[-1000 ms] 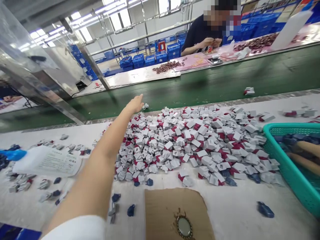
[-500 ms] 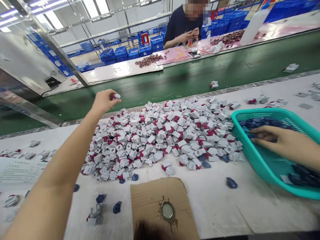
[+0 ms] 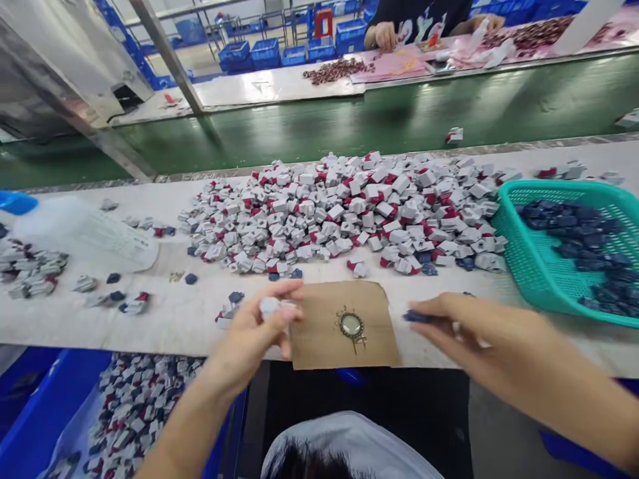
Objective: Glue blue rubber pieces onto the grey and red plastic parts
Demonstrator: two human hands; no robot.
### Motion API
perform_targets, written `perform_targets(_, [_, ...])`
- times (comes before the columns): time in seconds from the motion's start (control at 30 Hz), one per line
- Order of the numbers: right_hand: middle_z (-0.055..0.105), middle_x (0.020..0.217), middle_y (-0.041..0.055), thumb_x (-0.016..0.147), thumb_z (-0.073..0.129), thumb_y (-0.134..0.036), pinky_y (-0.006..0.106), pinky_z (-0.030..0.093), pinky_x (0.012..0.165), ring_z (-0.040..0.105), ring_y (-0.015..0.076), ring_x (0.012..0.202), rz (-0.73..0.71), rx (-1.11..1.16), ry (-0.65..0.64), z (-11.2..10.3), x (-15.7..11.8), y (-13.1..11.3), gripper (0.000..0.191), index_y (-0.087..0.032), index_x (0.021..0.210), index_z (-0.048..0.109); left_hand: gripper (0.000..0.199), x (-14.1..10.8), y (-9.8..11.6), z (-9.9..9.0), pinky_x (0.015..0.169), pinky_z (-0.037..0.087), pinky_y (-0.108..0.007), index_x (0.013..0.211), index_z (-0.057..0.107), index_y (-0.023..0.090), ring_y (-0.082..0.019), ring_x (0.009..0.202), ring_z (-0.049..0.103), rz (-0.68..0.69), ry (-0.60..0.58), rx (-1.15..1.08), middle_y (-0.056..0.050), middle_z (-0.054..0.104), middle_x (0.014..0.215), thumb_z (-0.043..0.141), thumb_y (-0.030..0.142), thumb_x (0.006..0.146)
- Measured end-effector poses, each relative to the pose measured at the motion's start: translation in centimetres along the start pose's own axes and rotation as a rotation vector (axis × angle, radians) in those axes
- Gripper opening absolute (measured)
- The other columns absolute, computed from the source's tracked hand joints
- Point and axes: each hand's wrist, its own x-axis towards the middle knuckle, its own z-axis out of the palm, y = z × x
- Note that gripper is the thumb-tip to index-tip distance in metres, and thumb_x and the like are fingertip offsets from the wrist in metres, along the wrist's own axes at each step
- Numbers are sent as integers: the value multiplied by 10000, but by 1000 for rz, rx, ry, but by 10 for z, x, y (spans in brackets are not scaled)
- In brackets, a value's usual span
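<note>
My left hand (image 3: 267, 322) pinches a small light-grey plastic part (image 3: 271, 306) near the left edge of a piece of brown cardboard (image 3: 319, 339). Between the thumb and fingers of my right hand (image 3: 459, 326) is a small dark-blue plastic part (image 3: 418, 316), held just right of the cardboard. A round cap-like dish (image 3: 351, 324) with a toothed rim rests on the cardboard, with wet-looking stains around it. Behind lies a large heap of grey-and-red plastic parts (image 3: 344, 213). More dark-blue parts (image 3: 574, 226) fill much of a green plastic basket (image 3: 524, 259) at the right.
A white bottle with a blue cap (image 3: 84, 233) lies at left, near scattered parts. Below the table edge, a blue bin (image 3: 50, 412) holds many grey, red and blue parts. Beyond the green conveyor belt (image 3: 299, 120), another person's hands (image 3: 385, 36) are at a bench.
My left hand has come back from beside the conveyor to the cardboard, holding a grey part. My right hand has left the basket with a dark-blue part. The view has tilted down.
</note>
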Motion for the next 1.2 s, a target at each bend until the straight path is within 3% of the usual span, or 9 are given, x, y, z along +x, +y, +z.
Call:
perform_targets(0.1, [651,839,39,994,385,-183,229,480,576,645,138,717,-67,51,-136,36,13,-16,170,-172,979,553,432,-15,-27,13,344,330,-116,1065,625,207,-93,664,523,-134,-96,-160,-33,542,952,786,372,700])
perform_targets(0.27, [596,771,37,960,330,-93,249,444,517,606,152,633,-190,-98,-163,64,21,-20,230,-146,1013,547,382,-27,-46,14,379,376,-130,978,490,226,-67,563,495,-216,-205,-235,15,551,841,736,236,686])
perform_targets(0.4, [586,764,34,933,332,-52,249,426,500,599,153,623,-251,-163,-172,65,22,-25,233,-150,991,534,304,-28,-52,10,448,475,-156,1023,486,206,-97,621,555,-64,-98,-153,6,572,787,671,295,799])
perform_targets(0.5, [586,760,38,945,329,-85,246,416,484,599,156,617,-255,-168,-195,65,22,-22,223,-154,1008,532,387,-25,-59,12,470,514,-164,1039,561,176,-153,793,603,25,17,-202,-30,612,858,755,295,726])
perform_targets(0.57, [585,748,42,952,338,-116,244,404,466,597,160,606,-238,-157,-192,66,21,-18,209,-155,997,539,381,-23,-63,15,484,520,-162,1014,603,156,-140,760,604,19,52,-238,-35,653,849,784,257,693])
perform_targets(0.73, [661,853,55,955,392,-180,235,470,527,646,158,688,-116,50,-260,60,22,-16,204,-184,986,593,307,-22,-67,21,510,524,-162,932,661,130,-132,723,640,2,62,-306,-56,727,832,800,182,663])
perform_targets(0.9, [698,823,9,917,555,-380,185,501,494,648,125,630,250,474,-170,41,36,-41,190,-230,961,664,274,-23,-58,24,521,519,-147,891,695,131,-106,675,649,42,76,-288,-50,757,811,817,145,646])
perform_targets(1.0, [707,785,13,872,609,-454,179,517,501,653,134,622,380,684,-159,35,43,-57,243,-225,898,687,259,-24,-53,26,558,529,-142,859,703,145,-95,666,670,61,51,-345,-34,769,804,832,129,635])
perform_targets(1.2, [692,762,45,897,579,-470,177,426,410,617,135,596,400,687,-269,34,41,-59,295,-197,928,686,231,-24,-50,28,637,550,-135,843,708,168,-85,698,699,81,2,-384,-8,778,813,831,121,653])
